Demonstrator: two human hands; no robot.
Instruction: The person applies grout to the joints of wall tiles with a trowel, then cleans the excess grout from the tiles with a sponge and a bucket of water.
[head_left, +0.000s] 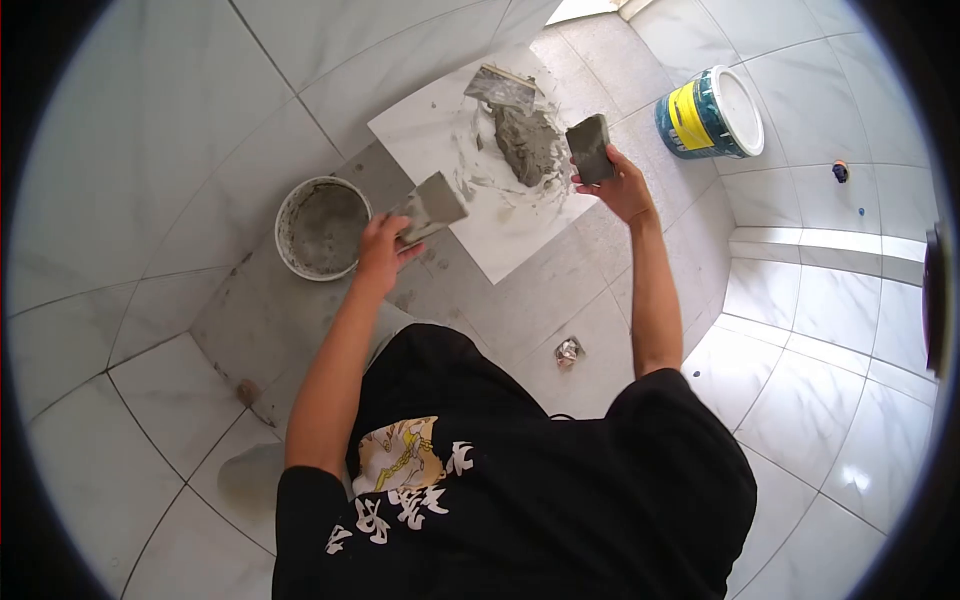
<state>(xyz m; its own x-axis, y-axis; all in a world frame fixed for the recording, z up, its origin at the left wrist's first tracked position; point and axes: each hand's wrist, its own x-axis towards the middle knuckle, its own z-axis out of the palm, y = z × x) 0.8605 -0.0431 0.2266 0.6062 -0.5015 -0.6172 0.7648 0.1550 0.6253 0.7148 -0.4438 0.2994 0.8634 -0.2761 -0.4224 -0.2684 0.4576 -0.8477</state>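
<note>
My left hand is closed around a wide scraper, its flat blade smeared grey and reaching over the near left edge of a white board. In my right hand, fingers and thumb grip a small dark grey rectangular slab by its lower end, held up at the board's right side; I cannot tell its material. A heap of wet grey mortar is spread on the board. Across the top of that heap lies a second wide scraper, also smeared.
A round white bucket with grey residue stands left of the board. To the right is a teal tub with a yellow label and white lid. Crumpled foil-like scrap sits on the tiled floor. Marble-patterned tiled walls enclose the space.
</note>
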